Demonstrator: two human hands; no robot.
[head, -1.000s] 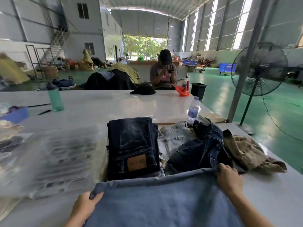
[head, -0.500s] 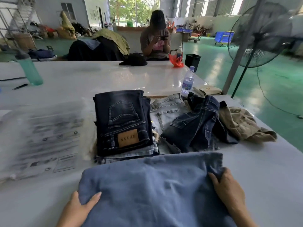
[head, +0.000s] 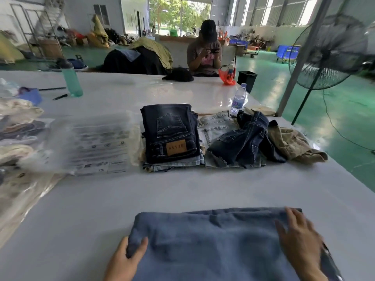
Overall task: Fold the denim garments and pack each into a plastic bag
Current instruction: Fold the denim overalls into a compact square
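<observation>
Light-blue denim garment (head: 211, 246) lies folded flat at the table's near edge — plastic bags (head: 95, 145) (clear, printed) far-left.

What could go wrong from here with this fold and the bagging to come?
1. The left hand grips only one corner of the light blue denim; its layered far edge may slip uneven.
2. The plastic bags lie across the table, beside the folded dark jeans; a careless reach might topple that stack.

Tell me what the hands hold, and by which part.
The left hand grips the light blue denim at its left edge, thumb on top. The right hand rests flat on its right side, gripping nothing.
</observation>
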